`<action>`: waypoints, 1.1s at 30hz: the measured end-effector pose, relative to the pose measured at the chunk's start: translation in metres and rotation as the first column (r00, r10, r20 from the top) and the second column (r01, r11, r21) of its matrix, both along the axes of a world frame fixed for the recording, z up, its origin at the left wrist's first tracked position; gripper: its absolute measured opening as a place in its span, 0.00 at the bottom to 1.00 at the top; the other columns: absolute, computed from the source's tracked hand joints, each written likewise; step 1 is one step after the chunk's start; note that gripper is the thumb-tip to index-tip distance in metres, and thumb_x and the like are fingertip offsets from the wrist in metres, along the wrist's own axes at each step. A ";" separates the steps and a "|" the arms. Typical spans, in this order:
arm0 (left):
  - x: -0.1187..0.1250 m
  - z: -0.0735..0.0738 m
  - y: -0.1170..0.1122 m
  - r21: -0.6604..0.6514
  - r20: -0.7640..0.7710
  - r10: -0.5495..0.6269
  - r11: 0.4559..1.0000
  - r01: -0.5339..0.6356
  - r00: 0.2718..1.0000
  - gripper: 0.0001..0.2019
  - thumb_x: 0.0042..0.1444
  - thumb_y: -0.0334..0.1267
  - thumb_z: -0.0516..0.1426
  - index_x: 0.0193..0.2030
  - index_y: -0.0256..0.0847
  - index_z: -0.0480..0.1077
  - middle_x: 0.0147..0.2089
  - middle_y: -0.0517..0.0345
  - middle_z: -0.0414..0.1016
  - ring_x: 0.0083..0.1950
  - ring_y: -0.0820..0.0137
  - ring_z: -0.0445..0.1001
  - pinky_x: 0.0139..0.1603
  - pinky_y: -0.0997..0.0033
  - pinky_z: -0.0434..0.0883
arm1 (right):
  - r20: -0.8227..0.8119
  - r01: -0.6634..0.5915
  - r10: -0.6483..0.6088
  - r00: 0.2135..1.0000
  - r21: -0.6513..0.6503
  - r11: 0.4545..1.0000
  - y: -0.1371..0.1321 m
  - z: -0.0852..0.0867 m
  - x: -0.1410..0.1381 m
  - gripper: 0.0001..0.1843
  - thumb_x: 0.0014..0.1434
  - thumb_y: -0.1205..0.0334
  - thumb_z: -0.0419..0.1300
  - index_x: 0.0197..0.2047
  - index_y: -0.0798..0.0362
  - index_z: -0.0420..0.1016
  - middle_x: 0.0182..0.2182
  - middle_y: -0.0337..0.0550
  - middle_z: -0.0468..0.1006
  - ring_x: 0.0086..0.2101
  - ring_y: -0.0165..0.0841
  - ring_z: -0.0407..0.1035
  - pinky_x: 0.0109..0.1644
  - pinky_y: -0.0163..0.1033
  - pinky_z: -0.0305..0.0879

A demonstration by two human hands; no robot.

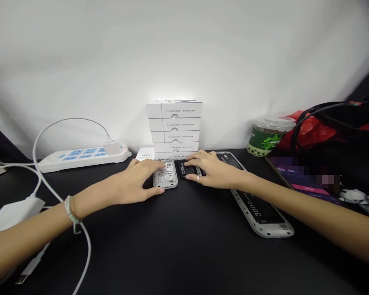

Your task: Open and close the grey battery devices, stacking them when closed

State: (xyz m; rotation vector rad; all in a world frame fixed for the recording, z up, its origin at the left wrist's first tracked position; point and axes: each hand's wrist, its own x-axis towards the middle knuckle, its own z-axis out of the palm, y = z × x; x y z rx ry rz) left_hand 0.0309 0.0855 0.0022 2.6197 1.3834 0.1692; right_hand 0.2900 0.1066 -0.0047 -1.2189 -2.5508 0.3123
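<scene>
My left hand (138, 176) grips a white handheld device (166, 177) with its back off, fingers on its upper part and thumb at its lower edge. A printed label with a small square code shows inside it. Just right of it, my right hand (210, 170) has its thumb and fingers on a black battery (182, 169) marked 3000, flat on or near the table. Under and beyond the right forearm lie more open white devices with black batteries in them, the nearest device (264, 227) largest in view. The right hand and forearm hide parts of them.
A stack of white boxes (181, 125) stands against the wall. At left are a power strip (86, 157), white cables and a white adapter (17, 213). To the right sit a green drink cup (267, 137), a lit phone (301, 176), a red bag (310, 129) and black straps.
</scene>
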 end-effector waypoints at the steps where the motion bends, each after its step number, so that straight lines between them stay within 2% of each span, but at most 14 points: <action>1: 0.000 0.001 0.000 -0.004 0.004 -0.001 1.000 0.001 1.000 0.35 0.58 0.55 0.53 0.69 0.42 0.57 0.69 0.48 0.64 0.64 0.47 0.65 0.66 0.44 0.59 | 0.006 0.006 -0.006 1.000 0.021 1.000 0.000 0.002 0.002 0.19 0.62 0.49 0.58 0.47 0.54 0.75 0.54 0.55 0.73 0.58 0.51 0.60 0.62 0.59 0.50; 4: -0.001 0.003 -0.002 -0.027 0.006 -0.012 1.000 0.012 1.000 0.33 0.61 0.54 0.51 0.70 0.45 0.55 0.68 0.50 0.65 0.63 0.48 0.66 0.64 0.46 0.62 | 0.056 0.027 -0.031 0.998 0.075 0.997 -0.001 0.015 0.016 0.24 0.55 0.40 0.62 0.43 0.53 0.71 0.47 0.53 0.72 0.51 0.51 0.63 0.59 0.59 0.53; 7: -0.002 0.003 -0.002 -0.041 0.008 -0.010 0.999 0.010 1.000 0.34 0.60 0.54 0.53 0.70 0.45 0.55 0.68 0.51 0.65 0.63 0.47 0.66 0.62 0.47 0.64 | 0.189 0.121 -0.117 0.975 -0.010 0.993 0.001 0.028 0.033 0.39 0.39 0.31 0.68 0.45 0.50 0.68 0.48 0.53 0.69 0.49 0.56 0.60 0.54 0.60 0.58; 9: -0.003 0.004 0.000 -0.038 0.016 -0.001 0.999 0.002 1.000 0.35 0.58 0.55 0.55 0.70 0.45 0.55 0.68 0.49 0.65 0.63 0.46 0.65 0.61 0.48 0.64 | 0.237 0.187 -0.158 0.959 -0.104 0.977 0.004 0.031 0.041 0.44 0.33 0.30 0.70 0.48 0.49 0.68 0.50 0.53 0.68 0.50 0.58 0.59 0.51 0.59 0.61; 12: -0.004 0.011 0.002 -0.021 0.039 0.003 1.000 -0.002 0.999 0.36 0.56 0.57 0.57 0.68 0.45 0.58 0.66 0.48 0.67 0.61 0.46 0.67 0.58 0.50 0.66 | 0.216 0.197 -0.164 0.962 -0.138 0.971 0.002 0.031 0.045 0.45 0.34 0.32 0.71 0.50 0.49 0.66 0.50 0.52 0.69 0.51 0.57 0.59 0.51 0.55 0.62; 15: -0.002 0.023 -0.004 0.007 0.073 -0.013 1.000 0.012 0.997 0.23 0.58 0.57 0.56 0.54 0.45 0.69 0.54 0.52 0.75 0.52 0.54 0.73 0.52 0.58 0.69 | 0.185 0.214 -0.194 0.963 -0.090 0.973 -0.013 0.034 0.043 0.46 0.36 0.33 0.71 0.52 0.49 0.64 0.47 0.51 0.71 0.53 0.58 0.59 0.49 0.53 0.64; 18: 0.003 0.032 -0.024 -0.021 0.082 -0.034 0.999 0.036 0.996 0.15 0.57 0.55 0.59 0.37 0.45 0.71 0.41 0.59 0.77 0.42 0.61 0.75 0.44 0.64 0.70 | 0.113 0.145 -0.133 0.985 -0.099 0.985 -0.042 0.038 0.033 0.45 0.37 0.34 0.71 0.53 0.48 0.65 0.48 0.48 0.71 0.50 0.54 0.64 0.49 0.51 0.65; 19: 0.006 0.032 -0.033 -0.076 0.081 -0.041 0.996 0.047 0.996 0.15 0.54 0.55 0.62 0.37 0.46 0.71 0.40 0.60 0.76 0.41 0.62 0.75 0.42 0.65 0.71 | 0.087 0.095 -0.084 0.993 -0.126 0.987 -0.053 0.038 0.028 0.45 0.37 0.35 0.72 0.53 0.48 0.65 0.48 0.48 0.71 0.49 0.51 0.65 0.49 0.50 0.65; 21: 0.011 0.030 -0.053 -0.193 0.120 -0.037 0.979 0.060 0.992 0.22 0.46 0.56 0.67 0.43 0.48 0.70 0.42 0.62 0.75 0.41 0.62 0.76 0.39 0.66 0.72 | 0.055 0.003 0.009 0.998 -0.213 0.977 -0.075 0.035 0.017 0.43 0.37 0.41 0.75 0.53 0.50 0.67 0.48 0.47 0.70 0.47 0.47 0.67 0.49 0.47 0.66; 23: 0.017 0.025 -0.069 -0.243 0.173 -0.035 0.967 0.077 0.984 0.27 0.42 0.57 0.69 0.46 0.50 0.68 0.43 0.63 0.75 0.41 0.61 0.76 0.38 0.66 0.72 | 0.020 -0.063 0.072 0.997 -0.283 0.957 -0.090 0.028 0.006 0.42 0.38 0.46 0.76 0.53 0.52 0.67 0.49 0.47 0.69 0.48 0.44 0.67 0.51 0.45 0.66; 26: 0.024 0.017 -0.082 -0.227 0.230 -0.065 0.967 0.119 0.971 0.30 0.40 0.56 0.71 0.48 0.49 0.67 0.48 0.62 0.73 0.47 0.59 0.75 0.43 0.63 0.73 | -0.078 -0.137 0.118 0.990 -0.326 0.935 -0.096 0.015 -0.005 0.40 0.39 0.45 0.76 0.51 0.53 0.67 0.49 0.46 0.68 0.49 0.42 0.65 0.53 0.44 0.65; 28: 0.028 0.012 -0.084 -0.193 0.261 -0.103 0.969 0.156 0.960 0.33 0.39 0.54 0.72 0.50 0.50 0.67 0.50 0.62 0.72 0.50 0.58 0.73 0.47 0.61 0.73 | -0.144 -0.160 0.116 0.983 -0.347 0.924 -0.093 0.008 -0.009 0.39 0.40 0.44 0.75 0.49 0.53 0.66 0.47 0.44 0.68 0.47 0.40 0.64 0.51 0.43 0.65; 31: 0.033 0.009 -0.083 -0.159 0.269 -0.108 0.975 0.154 0.957 0.34 0.40 0.52 0.72 0.53 0.49 0.66 0.50 0.60 0.72 0.49 0.57 0.73 0.49 0.57 0.73 | -0.182 -0.125 0.058 0.982 -0.380 0.917 -0.084 0.006 -0.014 0.39 0.36 0.45 0.77 0.45 0.52 0.64 0.43 0.40 0.66 0.44 0.39 0.63 0.47 0.41 0.65; 33: 0.036 0.009 -0.084 -0.147 0.258 -0.099 0.979 0.140 0.961 0.32 0.40 0.48 0.71 0.52 0.46 0.66 0.48 0.58 0.72 0.47 0.57 0.73 0.49 0.55 0.73 | -0.161 -0.082 0.021 0.987 -0.380 0.921 -0.081 0.009 -0.017 0.39 0.33 0.46 0.78 0.42 0.51 0.62 0.42 0.39 0.65 0.43 0.38 0.62 0.45 0.41 0.64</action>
